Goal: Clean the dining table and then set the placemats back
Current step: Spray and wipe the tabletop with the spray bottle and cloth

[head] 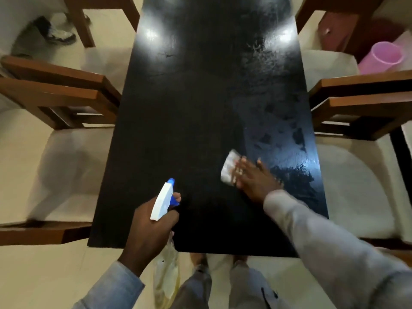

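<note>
The dark bench (pixel 178 108) runs away from me between wooden chairs (pixel 66 94), wet streaks shining along its right side. My right hand (pixel 252 179) presses a pale cloth (pixel 228 166) flat on the bench, fingers straight. My left hand (pixel 147 233) grips a spray bottle (pixel 162 204) near the bench's front edge.

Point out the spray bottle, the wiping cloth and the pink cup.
spray bottle (pixel 162 202), head view, on its white trigger head.
wiping cloth (pixel 229 165), head view, on the part showing beyond the fingers.
pink cup (pixel 384 56), head view, on its rim.
</note>
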